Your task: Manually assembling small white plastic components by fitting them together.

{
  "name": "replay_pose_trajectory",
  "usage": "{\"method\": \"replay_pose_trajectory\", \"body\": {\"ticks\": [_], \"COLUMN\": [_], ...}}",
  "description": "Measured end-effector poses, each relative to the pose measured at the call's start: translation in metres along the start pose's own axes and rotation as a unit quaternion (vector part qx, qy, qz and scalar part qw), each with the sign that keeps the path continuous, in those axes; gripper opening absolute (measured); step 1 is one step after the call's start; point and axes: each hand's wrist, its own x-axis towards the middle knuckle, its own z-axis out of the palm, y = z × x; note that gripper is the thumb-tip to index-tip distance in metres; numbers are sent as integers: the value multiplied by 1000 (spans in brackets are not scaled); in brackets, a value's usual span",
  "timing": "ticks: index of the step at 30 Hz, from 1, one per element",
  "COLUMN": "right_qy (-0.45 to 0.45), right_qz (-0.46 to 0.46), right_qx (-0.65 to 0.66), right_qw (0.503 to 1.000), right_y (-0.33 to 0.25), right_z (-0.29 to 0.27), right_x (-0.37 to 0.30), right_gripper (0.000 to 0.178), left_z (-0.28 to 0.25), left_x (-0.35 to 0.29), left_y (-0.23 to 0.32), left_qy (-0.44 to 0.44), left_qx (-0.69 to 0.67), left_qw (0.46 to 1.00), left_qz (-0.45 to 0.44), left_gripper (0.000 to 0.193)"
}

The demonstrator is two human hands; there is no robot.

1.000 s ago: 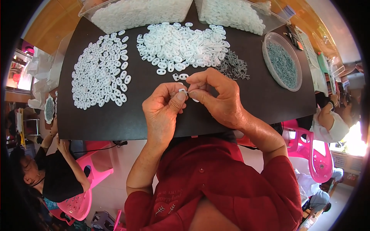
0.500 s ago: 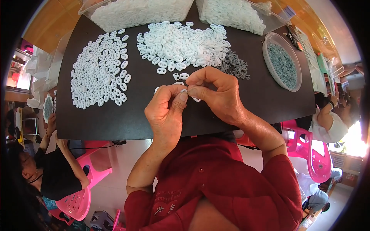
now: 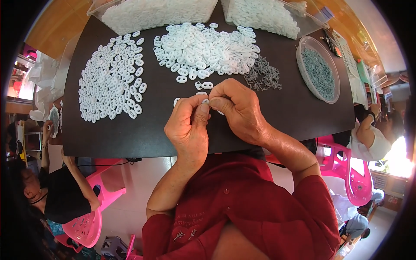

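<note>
In front of my chest, over the dark table (image 3: 143, 141), my two hands meet fingertip to fingertip. My left hand (image 3: 188, 130) pinches a small white oval plastic piece (image 3: 205, 101) between thumb and index finger. Against its right side, my right hand (image 3: 242, 110) has thumb and index finger pressed together; whatever is between them is hidden. A few white two-holed oval pieces (image 3: 207, 85) lie just beyond my fingertips, some partly covered by my hands. Farther off is a large heap of white pieces (image 3: 195, 45), with a small pile of grey pins (image 3: 263, 73) at its right.
Spread on the left is a flat group of white oval pieces (image 3: 110, 80). Two clear bins (image 3: 160, 21) (image 3: 262, 19) of white pieces line the far edge. A round tub (image 3: 299, 54) of grey-green pins and pliers (image 3: 333, 45) are at right. Co-workers (image 3: 65, 195) sit on both sides.
My right hand has shifted slightly left and its fingers have closed in on the white piece. My left hand has barely moved. The co-worker at left has raised a hand.
</note>
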Motion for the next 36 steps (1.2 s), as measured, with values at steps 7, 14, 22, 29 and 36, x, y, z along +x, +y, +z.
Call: {"method": "replay_pose_trajectory", "body": {"ticks": [7,14,22,29,36], "right_qy": [-5,23,-18,-4,1], "right_qz": [8,-25,-128,-15,164], "right_qx": [4,-21,-310,-119,258], "right_qw": [1000,999,942,993,952], "right_y": [-5,2,12,13,8], "right_z": [1,-22,-8,-14,-23], "right_x": [8,5,-18,-17,-8], "right_gripper": [3,8,16,9,9], "left_z": [7,-6,-14,-13,-3], "left_x": [6,13,7,0,-6], "left_y": [4,6,9,9,15], "left_qy": [27,12,14,-9,-13], "left_qx": [7,-82,-94,-81,-123], "left_qw": [999,996,995,994,984], "left_qz": [18,-44,-34,-77,-128], "left_gripper": [7,11,18,19,18]}}
